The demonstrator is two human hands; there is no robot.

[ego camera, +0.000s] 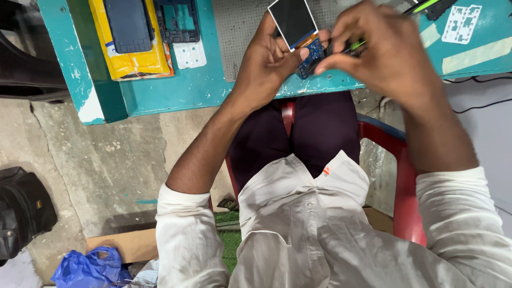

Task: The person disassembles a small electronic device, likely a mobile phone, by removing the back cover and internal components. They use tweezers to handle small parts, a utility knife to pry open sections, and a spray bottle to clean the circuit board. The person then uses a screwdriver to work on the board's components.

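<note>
My left hand [266,64] grips a small blue circuit board [310,56] with a dark rectangular display screen [292,21] attached on a ribbon and tilted up. My right hand [381,45] pinches a thin green-and-black tool [358,46] whose tip meets the board's right edge. Both hands hover over the near edge of a teal workbench [192,88]. My thumbs press close together at the board.
On the bench lie a yellow box [130,61] with a dark phone panel [128,24] on it, a phone frame [177,20], a white keypad sheet [189,54], a grey perforated mat [237,32] and a white sticker sheet [462,24]. A red chair [397,176], black bag [18,210] and blue plastic bag [88,266] sit below.
</note>
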